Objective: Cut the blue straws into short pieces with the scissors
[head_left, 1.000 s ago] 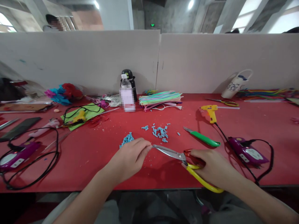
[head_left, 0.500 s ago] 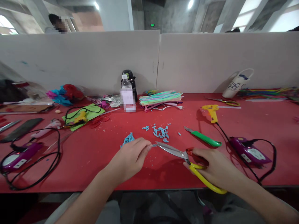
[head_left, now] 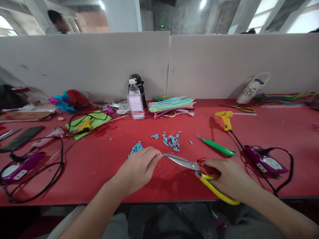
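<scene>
The left hand (head_left: 142, 165) partly hides the blue pile (head_left: 136, 147); the bottle label (head_left: 136, 103) is blurred.

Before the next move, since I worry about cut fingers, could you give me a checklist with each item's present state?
1. Right hand holding the scissors by the handles: ok.
2. Left hand clear of the scissor tips: not ok, they are right by its fingertips.
3. Green utility knife with blade retracted: not ok, blade exposed.
4. Blue pieces out from between the scissor blades: ok.
5. Yellow glue gun on the right cool: cannot tell.
</scene>
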A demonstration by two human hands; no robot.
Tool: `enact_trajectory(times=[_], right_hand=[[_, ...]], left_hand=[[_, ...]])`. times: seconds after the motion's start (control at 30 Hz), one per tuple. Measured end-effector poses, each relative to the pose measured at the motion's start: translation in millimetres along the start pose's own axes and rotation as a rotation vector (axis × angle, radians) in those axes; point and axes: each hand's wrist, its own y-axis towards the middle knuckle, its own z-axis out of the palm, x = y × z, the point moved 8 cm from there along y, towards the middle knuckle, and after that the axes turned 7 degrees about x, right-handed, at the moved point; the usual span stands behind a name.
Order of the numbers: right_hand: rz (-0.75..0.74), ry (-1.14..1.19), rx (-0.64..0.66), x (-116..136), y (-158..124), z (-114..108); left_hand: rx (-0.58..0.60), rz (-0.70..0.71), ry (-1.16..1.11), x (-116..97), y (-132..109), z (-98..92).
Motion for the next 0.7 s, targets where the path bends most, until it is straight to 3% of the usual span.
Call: enact_trajectory(times=[0.7], right_hand=[[-0.022, 0.025, 0.012, 3.7, -0.8, -1.6]], left_hand=[[0.049, -0.064, 0.007, 0.0, 3.0, -0.8]])
